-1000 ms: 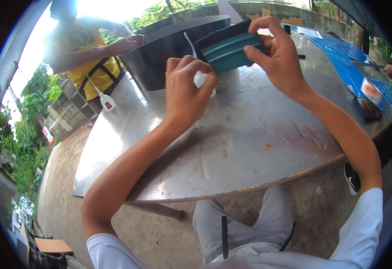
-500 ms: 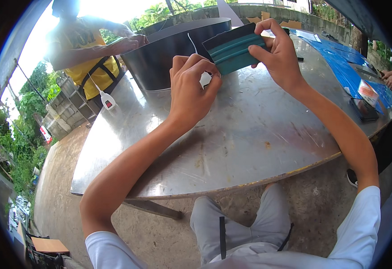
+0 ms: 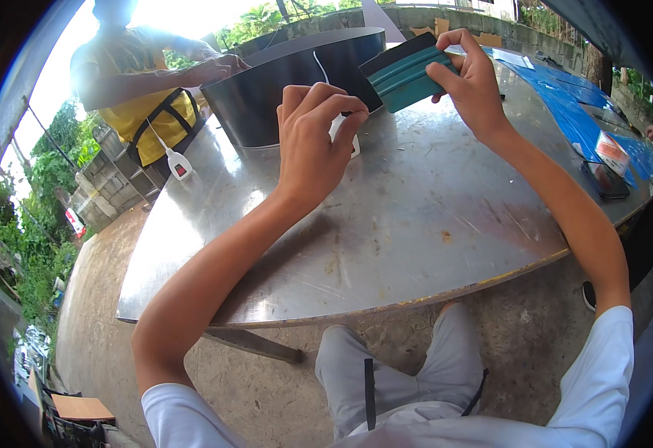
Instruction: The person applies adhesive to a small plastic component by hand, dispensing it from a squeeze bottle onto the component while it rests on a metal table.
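Note:
My right hand (image 3: 470, 88) grips a teal squeegee (image 3: 408, 78) by its right end, thumb in front and fingers behind. A black strip runs along the squeegee's upper edge. My left hand (image 3: 315, 138) is raised left of the squeegee, a little apart from it, with thumb and forefinger pinched together. Whatever is in that pinch, if anything, is too small to make out. Behind the left hand, a white corded device (image 3: 354, 145) is mostly hidden. Beyond both hands, a large black curved band (image 3: 267, 104) stands on the metal table (image 3: 386, 239).
Across the table, a person in a yellow shirt (image 3: 129, 86) reaches into the curved band. Another white corded device (image 3: 179, 166) with a red spot shows at left. Blue sheeting (image 3: 558, 97), a small box (image 3: 611, 151) and a dark phone-like slab (image 3: 604, 181) lie at right.
My right hand has moved the squeegee slightly right, away from my left hand, whose fingertips were at its lower corner. The hands at the far right edge have shifted.

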`<state>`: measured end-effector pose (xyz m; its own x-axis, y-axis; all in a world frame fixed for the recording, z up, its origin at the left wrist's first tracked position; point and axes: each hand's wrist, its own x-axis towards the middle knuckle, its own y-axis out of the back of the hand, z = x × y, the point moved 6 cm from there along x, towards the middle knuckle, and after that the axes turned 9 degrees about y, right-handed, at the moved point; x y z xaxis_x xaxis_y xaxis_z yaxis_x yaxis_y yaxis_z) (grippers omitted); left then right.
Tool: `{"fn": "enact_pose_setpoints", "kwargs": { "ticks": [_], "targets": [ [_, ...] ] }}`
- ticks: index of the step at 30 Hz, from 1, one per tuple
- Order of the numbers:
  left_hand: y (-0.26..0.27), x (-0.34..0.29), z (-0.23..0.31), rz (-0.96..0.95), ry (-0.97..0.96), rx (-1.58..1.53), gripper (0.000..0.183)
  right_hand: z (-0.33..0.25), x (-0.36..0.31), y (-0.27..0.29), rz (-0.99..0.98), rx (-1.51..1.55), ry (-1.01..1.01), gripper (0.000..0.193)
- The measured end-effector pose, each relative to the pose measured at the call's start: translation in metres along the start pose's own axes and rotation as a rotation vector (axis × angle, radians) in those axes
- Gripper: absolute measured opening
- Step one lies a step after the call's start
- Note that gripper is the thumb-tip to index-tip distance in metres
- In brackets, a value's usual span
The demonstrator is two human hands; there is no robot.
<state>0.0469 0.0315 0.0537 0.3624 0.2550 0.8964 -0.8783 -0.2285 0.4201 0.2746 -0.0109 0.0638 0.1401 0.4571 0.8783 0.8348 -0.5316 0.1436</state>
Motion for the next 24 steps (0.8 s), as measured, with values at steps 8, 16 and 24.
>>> {"fn": "enact_pose_setpoints", "kwargs": {
  "ticks": [8, 16, 24],
  "targets": [
    [-0.0001, -0.0002, -0.0030, -0.013, 0.018, -0.015, 0.010, -0.0011, -0.0003, -0.0028, -0.019, -0.017, 0.001, 0.029],
    [-0.0007, 0.0009, 0.0006, -0.041, 0.050, -0.012, 0.018, 0.0037, -0.0007, -0.0012, -0.023, -0.038, -0.030, 0.028],
    [-0.0028, 0.0008, 0.0003, -0.030, 0.041, -0.095, 0.014, 0.0028, -0.0018, -0.0025, -0.052, -0.109, -0.025, 0.028]
  ]
}}
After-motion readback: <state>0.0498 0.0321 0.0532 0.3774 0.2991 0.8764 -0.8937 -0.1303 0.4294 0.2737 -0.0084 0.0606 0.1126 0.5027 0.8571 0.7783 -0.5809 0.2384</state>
